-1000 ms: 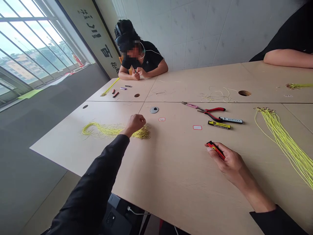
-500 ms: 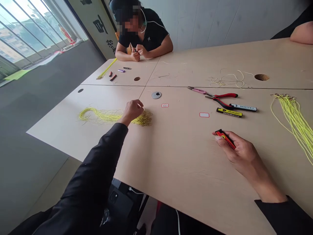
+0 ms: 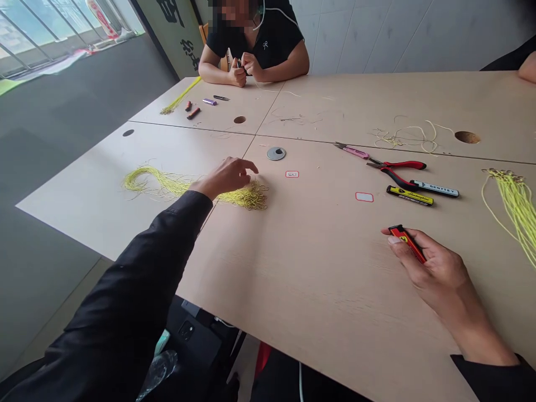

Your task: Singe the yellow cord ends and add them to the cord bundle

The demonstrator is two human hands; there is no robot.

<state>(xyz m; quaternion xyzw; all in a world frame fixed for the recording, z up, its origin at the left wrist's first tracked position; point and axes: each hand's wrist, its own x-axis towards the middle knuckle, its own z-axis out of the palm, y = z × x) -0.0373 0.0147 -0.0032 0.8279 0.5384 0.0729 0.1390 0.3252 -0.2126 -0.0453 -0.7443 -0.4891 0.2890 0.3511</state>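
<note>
My left hand (image 3: 229, 176) hovers over the looped end of a bundle of thin yellow cords (image 3: 167, 184). Its index finger points to the right, apart from the curled ones, and nothing shows between them. In my right hand (image 3: 439, 268) is a red lighter (image 3: 408, 244) with a black top, held between thumb and fingers above the table. Beyond that hand lie a yellow lighter (image 3: 409, 196), a pale blue lighter (image 3: 438, 188), red-handled pliers (image 3: 404, 166) and pink-handled snips (image 3: 355, 151).
Another yellow cord bundle (image 3: 513, 204) lies at the right. Two red-edged labels, one of them plain white (image 3: 364, 197), and a grey cable-hole cover (image 3: 276, 153) are on the table (image 3: 293, 268). Across it sits a person (image 3: 268, 50) with both hands together.
My left hand has loosened, its index finger now stretched out above the cords. My right hand still holds the red lighter. The view has shifted a little.
</note>
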